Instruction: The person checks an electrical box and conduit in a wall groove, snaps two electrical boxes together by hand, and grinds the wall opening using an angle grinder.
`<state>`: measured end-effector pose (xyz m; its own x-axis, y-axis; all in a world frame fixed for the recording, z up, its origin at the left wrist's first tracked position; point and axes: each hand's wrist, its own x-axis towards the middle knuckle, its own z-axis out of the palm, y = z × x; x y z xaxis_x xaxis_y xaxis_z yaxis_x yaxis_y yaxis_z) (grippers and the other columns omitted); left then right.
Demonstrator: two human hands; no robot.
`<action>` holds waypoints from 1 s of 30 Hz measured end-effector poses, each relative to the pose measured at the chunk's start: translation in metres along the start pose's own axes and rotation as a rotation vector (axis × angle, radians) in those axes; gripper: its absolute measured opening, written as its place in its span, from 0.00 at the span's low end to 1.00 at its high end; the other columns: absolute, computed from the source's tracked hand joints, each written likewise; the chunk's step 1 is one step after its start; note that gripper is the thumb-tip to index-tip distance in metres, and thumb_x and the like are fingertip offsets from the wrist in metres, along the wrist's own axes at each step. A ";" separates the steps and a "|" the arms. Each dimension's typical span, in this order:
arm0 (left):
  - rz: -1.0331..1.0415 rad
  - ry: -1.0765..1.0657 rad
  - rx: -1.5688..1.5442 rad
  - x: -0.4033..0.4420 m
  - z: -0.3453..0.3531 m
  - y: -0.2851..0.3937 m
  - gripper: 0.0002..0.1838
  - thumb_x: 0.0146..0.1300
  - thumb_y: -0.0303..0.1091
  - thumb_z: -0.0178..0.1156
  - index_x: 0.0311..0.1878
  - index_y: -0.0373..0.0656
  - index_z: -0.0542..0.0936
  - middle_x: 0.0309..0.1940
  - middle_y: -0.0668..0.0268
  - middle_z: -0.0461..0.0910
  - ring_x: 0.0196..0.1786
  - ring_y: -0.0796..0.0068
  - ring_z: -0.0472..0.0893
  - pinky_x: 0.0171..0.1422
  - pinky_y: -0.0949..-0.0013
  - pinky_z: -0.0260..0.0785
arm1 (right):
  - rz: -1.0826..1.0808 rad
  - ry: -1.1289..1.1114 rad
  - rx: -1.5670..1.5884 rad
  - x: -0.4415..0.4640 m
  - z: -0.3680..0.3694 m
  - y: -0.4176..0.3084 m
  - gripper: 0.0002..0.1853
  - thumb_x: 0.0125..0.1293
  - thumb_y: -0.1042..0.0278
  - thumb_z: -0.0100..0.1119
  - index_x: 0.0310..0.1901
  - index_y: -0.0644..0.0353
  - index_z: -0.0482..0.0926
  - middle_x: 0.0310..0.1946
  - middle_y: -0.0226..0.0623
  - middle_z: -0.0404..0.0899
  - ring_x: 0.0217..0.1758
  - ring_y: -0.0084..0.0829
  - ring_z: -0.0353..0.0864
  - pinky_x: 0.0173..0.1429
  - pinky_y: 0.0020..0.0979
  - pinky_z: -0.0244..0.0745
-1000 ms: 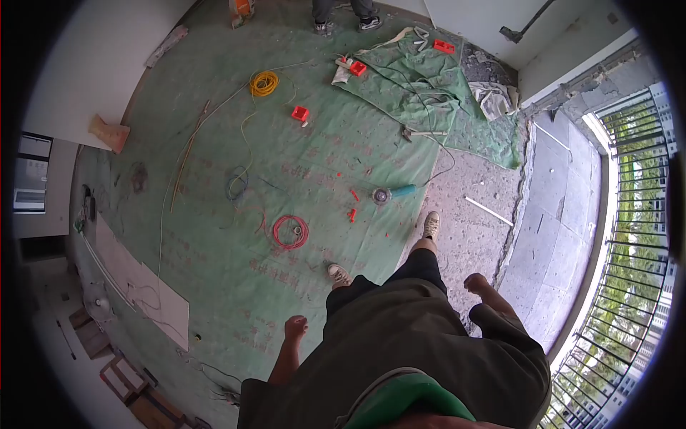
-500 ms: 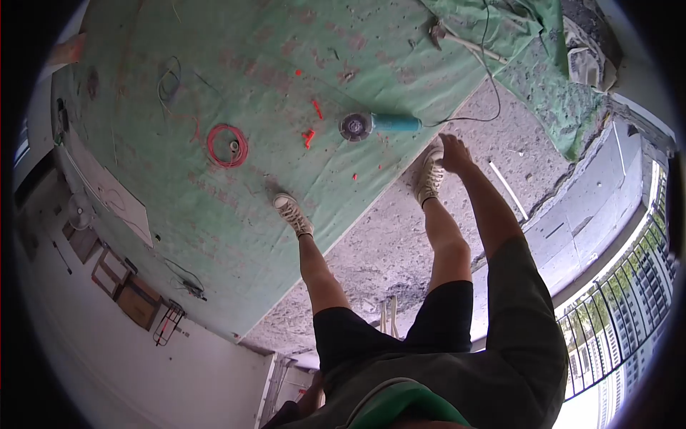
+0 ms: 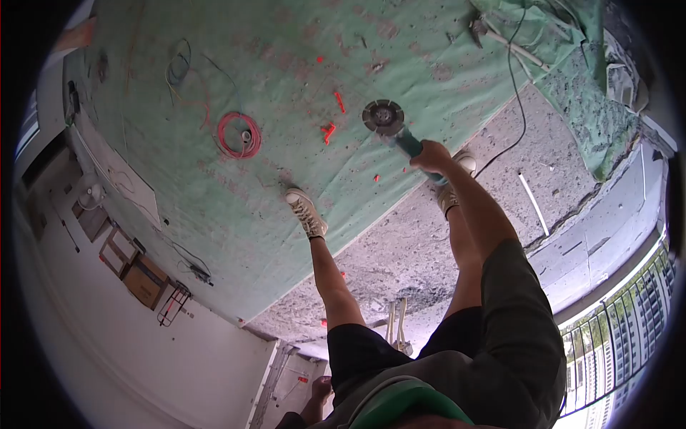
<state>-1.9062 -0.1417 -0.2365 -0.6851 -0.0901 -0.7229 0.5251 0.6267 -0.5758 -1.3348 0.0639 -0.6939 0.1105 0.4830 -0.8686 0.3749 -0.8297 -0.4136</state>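
In the upper middle of the frame, the right hand point(image 3: 433, 156) grips the grinder point(image 3: 408, 142), whose long axis slants up-left from the hand to its disc point(image 3: 383, 117). The left hand point(image 3: 322, 388), lower centre, is well apart; I cannot tell its grip.

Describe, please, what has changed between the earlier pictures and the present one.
The right grip has reached down and closed around the angle grinder, which lay untouched on the green sheet. The grinder has turned, its rear end coming nearer the person, by the right shoe; whether it is fully lifted, I cannot tell. The red coil and hammer stay where they lay.
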 end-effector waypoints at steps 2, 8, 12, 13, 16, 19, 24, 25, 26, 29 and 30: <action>0.242 0.110 0.058 0.033 -0.027 0.009 0.10 0.55 0.33 0.55 0.38 0.39 0.77 0.27 0.64 0.78 0.28 0.74 0.77 0.30 0.70 0.71 | -0.057 -0.049 0.225 -0.068 -0.014 -0.013 0.27 0.33 0.55 0.65 0.37 0.64 0.77 0.33 0.47 0.78 0.37 0.41 0.78 0.44 0.35 0.72; 0.680 0.097 -0.463 0.010 -0.087 0.147 0.14 0.58 0.35 0.53 0.44 0.38 0.74 0.33 0.62 0.76 0.33 0.71 0.78 0.34 0.67 0.74 | -0.280 -0.069 0.868 -0.296 -0.063 -0.097 0.27 0.41 0.63 0.65 0.44 0.68 0.73 0.34 0.41 0.78 0.36 0.32 0.78 0.45 0.32 0.72; 1.034 -0.234 -0.346 -0.108 -0.086 0.263 0.16 0.61 0.37 0.53 0.49 0.38 0.71 0.38 0.64 0.74 0.39 0.73 0.76 0.42 0.71 0.72 | -0.490 -0.162 1.444 -0.406 -0.083 -0.143 0.27 0.43 0.66 0.62 0.48 0.65 0.69 0.37 0.39 0.76 0.40 0.32 0.77 0.49 0.33 0.72; 1.116 -0.434 -0.249 -0.138 -0.082 0.281 0.19 0.61 0.40 0.54 0.51 0.39 0.69 0.41 0.64 0.73 0.44 0.72 0.75 0.47 0.69 0.70 | -0.529 -0.170 1.427 -0.429 -0.090 -0.153 0.27 0.43 0.66 0.62 0.48 0.65 0.69 0.37 0.39 0.76 0.40 0.32 0.77 0.49 0.33 0.72; 1.044 -0.879 -0.173 -0.263 -0.046 0.312 0.25 0.62 0.49 0.50 0.54 0.40 0.67 0.44 0.61 0.72 0.51 0.67 0.71 0.56 0.62 0.65 | -0.677 -0.121 1.772 -0.488 -0.104 -0.153 0.32 0.42 0.66 0.60 0.52 0.62 0.63 0.40 0.39 0.72 0.43 0.34 0.75 0.50 0.35 0.71; 0.861 -1.218 -0.225 -0.364 -0.004 0.323 0.27 0.63 0.53 0.47 0.55 0.40 0.67 0.44 0.60 0.72 0.52 0.65 0.71 0.58 0.59 0.63 | -0.758 -0.164 1.971 -0.527 -0.121 -0.130 0.31 0.43 0.65 0.60 0.53 0.61 0.63 0.41 0.37 0.71 0.43 0.34 0.74 0.51 0.36 0.71; 0.968 -1.459 -0.629 -0.448 0.070 0.374 0.21 0.63 0.48 0.48 0.44 0.37 0.72 0.34 0.63 0.76 0.39 0.65 0.76 0.50 0.63 0.68 | -0.726 -0.187 2.206 -0.562 -0.152 -0.038 0.24 0.50 0.67 0.57 0.50 0.64 0.65 0.41 0.38 0.71 0.44 0.33 0.73 0.52 0.37 0.70; 1.005 -1.459 -0.652 -0.463 0.072 0.384 0.21 0.62 0.47 0.49 0.43 0.36 0.72 0.33 0.63 0.76 0.38 0.65 0.76 0.50 0.62 0.68 | -0.701 -0.170 2.286 -0.572 -0.158 -0.021 0.23 0.51 0.67 0.57 0.49 0.65 0.65 0.39 0.37 0.71 0.43 0.32 0.73 0.52 0.36 0.70; 1.042 -1.460 -0.668 -0.477 0.072 0.393 0.20 0.61 0.47 0.50 0.42 0.36 0.72 0.33 0.63 0.75 0.38 0.66 0.75 0.50 0.62 0.68 | -0.702 -0.175 2.354 -0.578 -0.162 0.000 0.22 0.52 0.66 0.57 0.48 0.65 0.65 0.39 0.37 0.72 0.43 0.31 0.73 0.52 0.36 0.70; 1.155 -1.452 -0.647 -0.533 0.062 0.408 0.21 0.62 0.45 0.49 0.46 0.33 0.70 0.34 0.61 0.74 0.40 0.66 0.74 0.51 0.61 0.67 | -0.680 -0.131 2.536 -0.582 -0.165 0.071 0.20 0.52 0.66 0.57 0.45 0.65 0.66 0.38 0.37 0.70 0.42 0.30 0.73 0.52 0.33 0.70; 1.164 -1.452 -0.642 -0.556 0.062 0.413 0.21 0.62 0.45 0.49 0.46 0.33 0.70 0.34 0.61 0.74 0.40 0.66 0.74 0.51 0.61 0.67 | -0.681 -0.085 2.599 -0.588 -0.166 0.088 0.18 0.53 0.66 0.57 0.43 0.65 0.67 0.37 0.36 0.70 0.42 0.30 0.73 0.52 0.33 0.70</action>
<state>-1.2773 0.1193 -0.0960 0.8338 0.2532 -0.4906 -0.1196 0.9504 0.2873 -1.2145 -0.2465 -0.1745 0.4485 0.6901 -0.5680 -0.7347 0.6465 0.2053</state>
